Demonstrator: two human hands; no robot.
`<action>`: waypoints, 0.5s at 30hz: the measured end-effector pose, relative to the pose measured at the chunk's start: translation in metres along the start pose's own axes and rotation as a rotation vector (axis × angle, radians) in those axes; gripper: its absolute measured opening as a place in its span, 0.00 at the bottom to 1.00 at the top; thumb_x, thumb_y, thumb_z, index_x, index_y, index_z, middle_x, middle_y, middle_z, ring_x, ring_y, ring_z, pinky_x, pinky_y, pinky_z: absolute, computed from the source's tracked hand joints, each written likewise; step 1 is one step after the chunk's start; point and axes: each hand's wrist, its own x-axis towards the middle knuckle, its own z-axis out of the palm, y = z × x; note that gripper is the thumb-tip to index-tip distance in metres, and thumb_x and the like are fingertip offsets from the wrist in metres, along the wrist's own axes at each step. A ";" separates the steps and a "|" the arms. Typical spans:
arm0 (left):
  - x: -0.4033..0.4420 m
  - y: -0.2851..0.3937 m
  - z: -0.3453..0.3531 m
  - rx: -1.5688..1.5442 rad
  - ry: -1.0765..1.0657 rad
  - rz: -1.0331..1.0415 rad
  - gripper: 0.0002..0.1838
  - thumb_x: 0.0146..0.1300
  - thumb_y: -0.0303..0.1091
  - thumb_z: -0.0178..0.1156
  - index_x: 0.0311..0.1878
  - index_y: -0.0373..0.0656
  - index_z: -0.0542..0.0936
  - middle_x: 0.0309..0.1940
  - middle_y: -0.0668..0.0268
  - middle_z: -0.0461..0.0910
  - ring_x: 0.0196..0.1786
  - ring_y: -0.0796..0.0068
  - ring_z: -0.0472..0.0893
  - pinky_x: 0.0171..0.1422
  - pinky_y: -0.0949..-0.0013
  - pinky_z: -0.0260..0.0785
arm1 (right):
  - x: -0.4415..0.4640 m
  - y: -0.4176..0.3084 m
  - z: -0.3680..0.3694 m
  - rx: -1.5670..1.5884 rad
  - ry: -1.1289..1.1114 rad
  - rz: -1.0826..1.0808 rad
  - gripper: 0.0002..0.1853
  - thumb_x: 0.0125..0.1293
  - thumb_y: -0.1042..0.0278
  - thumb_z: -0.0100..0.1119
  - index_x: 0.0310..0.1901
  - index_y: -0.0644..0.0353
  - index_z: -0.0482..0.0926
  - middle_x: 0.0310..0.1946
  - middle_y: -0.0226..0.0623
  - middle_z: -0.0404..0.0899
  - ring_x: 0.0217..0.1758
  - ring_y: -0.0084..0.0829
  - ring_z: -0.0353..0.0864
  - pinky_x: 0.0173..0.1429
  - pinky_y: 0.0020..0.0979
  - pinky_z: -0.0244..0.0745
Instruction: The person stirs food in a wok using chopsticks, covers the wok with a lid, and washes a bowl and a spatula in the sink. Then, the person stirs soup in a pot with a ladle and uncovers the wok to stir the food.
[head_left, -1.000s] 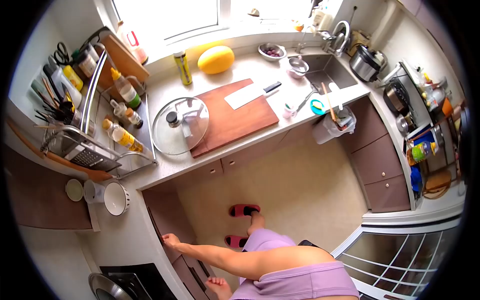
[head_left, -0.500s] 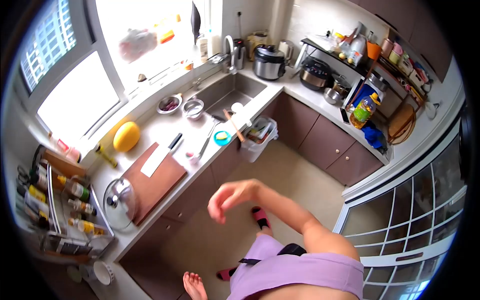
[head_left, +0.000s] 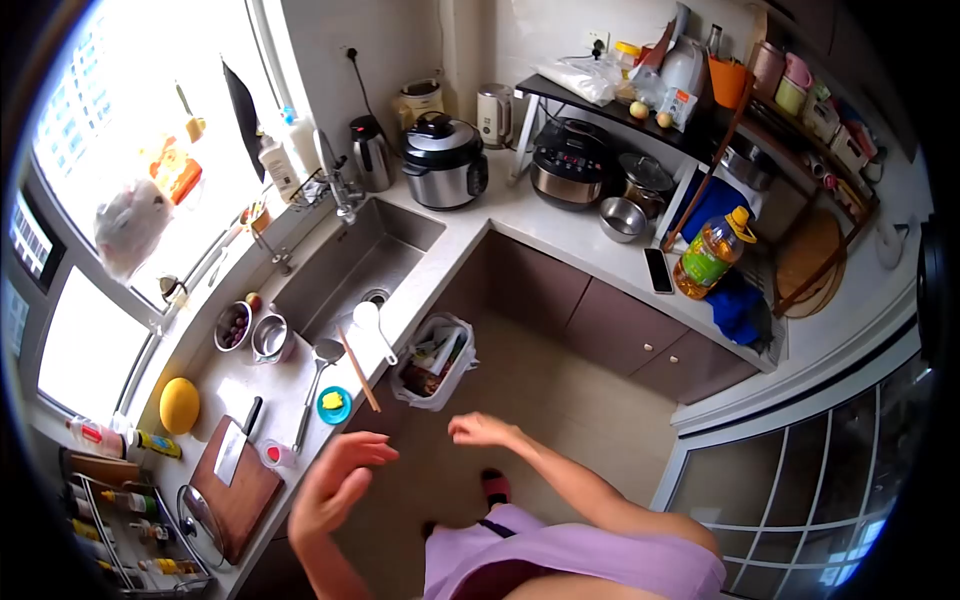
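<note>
My left hand (head_left: 340, 482) is raised in front of the counter edge, thumb apart from the fingers, with nothing in it. My right hand (head_left: 482, 430) hangs over the floor just below the trash bin (head_left: 440, 375), fingers loosely bent and holding nothing visible. Nearest my left hand on the counter are a small pink-and-clear cup (head_left: 277, 455), a teal dish (head_left: 334, 406) with something yellow in it, and a metal spatula (head_left: 315, 385). A cleaver (head_left: 230, 455) lies on the wooden cutting board (head_left: 250, 500), beside a glass lid (head_left: 203, 522).
Along the counter are a yellow melon (head_left: 180, 405), two bowls, chopsticks (head_left: 358, 370), a white spoon (head_left: 375, 330) and the sink (head_left: 400, 235). Farther right stand a pressure cooker (head_left: 442, 165), a rice cooker (head_left: 572, 170), a phone (head_left: 658, 271) and an oil bottle (head_left: 712, 255). A glass door (head_left: 790, 490) is at right.
The view has turned right, toward the sink and the right-hand counter. My left hand has risen from the bottom edge into full view. My right hand sits near the trash bin in view.
</note>
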 end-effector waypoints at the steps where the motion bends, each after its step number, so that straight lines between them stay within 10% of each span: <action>1: 0.015 0.023 -0.005 0.060 -0.054 0.145 0.20 0.65 0.34 0.54 0.56 0.32 0.68 0.48 0.56 0.77 0.52 0.68 0.76 0.60 0.68 0.63 | -0.025 -0.008 -0.002 0.116 -0.129 -0.044 0.16 0.63 0.59 0.54 0.47 0.60 0.75 0.40 0.42 0.80 0.45 0.37 0.80 0.49 0.36 0.75; 5: 0.111 0.044 -0.044 0.040 -0.399 0.880 0.28 0.62 0.48 0.59 0.55 0.34 0.70 0.40 0.48 0.79 0.40 0.52 0.81 0.48 0.55 0.72 | -0.094 -0.036 -0.017 0.485 -0.229 0.082 0.18 0.65 0.58 0.54 0.51 0.60 0.76 0.44 0.40 0.80 0.48 0.32 0.79 0.54 0.33 0.73; 9: 0.239 -0.001 -0.106 -0.373 -0.822 0.888 0.36 0.59 0.55 0.61 0.61 0.37 0.66 0.35 0.51 0.79 0.34 0.55 0.81 0.39 0.55 0.74 | -0.113 -0.017 -0.041 0.596 -0.113 0.152 0.18 0.67 0.60 0.55 0.53 0.62 0.75 0.47 0.39 0.79 0.52 0.29 0.77 0.57 0.29 0.72; 12: 0.331 -0.120 -0.146 -0.588 -0.208 0.654 0.36 0.61 0.54 0.58 0.66 0.41 0.62 0.39 0.54 0.77 0.38 0.57 0.78 0.43 0.58 0.72 | -0.108 0.006 -0.076 0.773 0.073 0.281 0.15 0.69 0.67 0.52 0.54 0.63 0.73 0.48 0.37 0.77 0.52 0.25 0.76 0.59 0.27 0.70; 15: 0.386 -0.215 -0.178 0.537 0.361 -0.016 0.34 0.64 0.51 0.55 0.66 0.40 0.62 0.47 0.53 0.75 0.48 0.58 0.76 0.51 0.61 0.69 | -0.090 0.043 -0.105 0.726 0.244 0.371 0.14 0.70 0.68 0.50 0.54 0.64 0.73 0.48 0.37 0.78 0.52 0.25 0.77 0.59 0.29 0.71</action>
